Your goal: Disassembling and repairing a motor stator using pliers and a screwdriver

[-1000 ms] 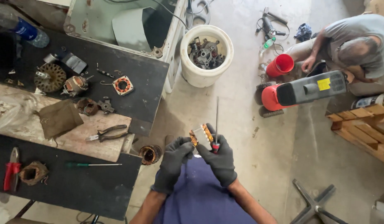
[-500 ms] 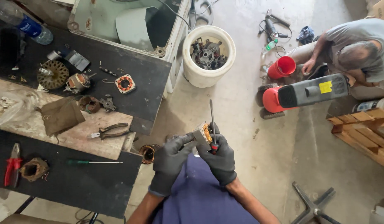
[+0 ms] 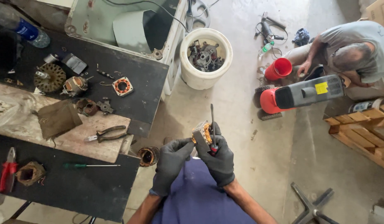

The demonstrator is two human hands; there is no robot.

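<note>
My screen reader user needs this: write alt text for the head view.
Two black-gloved hands, left and right, hold a small motor part with copper windings; the right also grips a screwdriver. A workbench with tools stands left, a white bucket ahead, another person crouching.

A: Item held?
B: Small motor stator (image 3: 201, 133) with copper windings, gripped between black-gloved left hand (image 3: 171, 164) and right hand (image 3: 219, 159); right also holds a screwdriver (image 3: 212, 128), shaft upright.

A: Nearby?
B: White bucket (image 3: 205, 58) of metal parts; pliers (image 3: 107, 134) on workbench (image 3: 76, 141); another person seated by a red cup (image 3: 279, 68).
</note>
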